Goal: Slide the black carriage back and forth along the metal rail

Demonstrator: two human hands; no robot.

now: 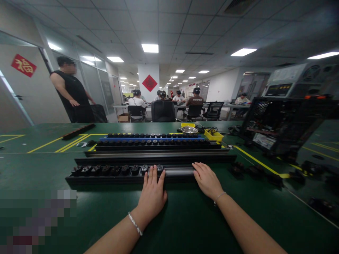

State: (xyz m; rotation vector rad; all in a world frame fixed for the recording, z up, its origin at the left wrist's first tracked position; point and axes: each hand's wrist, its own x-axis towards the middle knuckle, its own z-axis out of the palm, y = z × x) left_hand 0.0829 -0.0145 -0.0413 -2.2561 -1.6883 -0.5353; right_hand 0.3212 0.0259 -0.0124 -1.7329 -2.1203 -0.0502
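Observation:
A long black channel rail (106, 180) lies crosswise in front of me, its left and middle part filled with a row of round black socket-like modules (116, 170). My left hand (153, 193) rests palm down on the rail, fingers stretched out over the modules near the end of the row. Its fingertips touch or cover one or two of them. To the right, a bare silvery stretch of the channel (178, 171) shows between my hands. My right hand (208, 180) lies with extended fingers on the rail's right part, holding nothing that I can see.
Behind it lie another black rail (127, 160), a filled black rail (159, 147) and a blue strip (159, 139). A metal bowl (189, 130) and yellow bin (213, 135) stand beyond. Loose black parts (236, 169) and an opened computer case (267, 123) are at right. A person (70, 88) stands at left.

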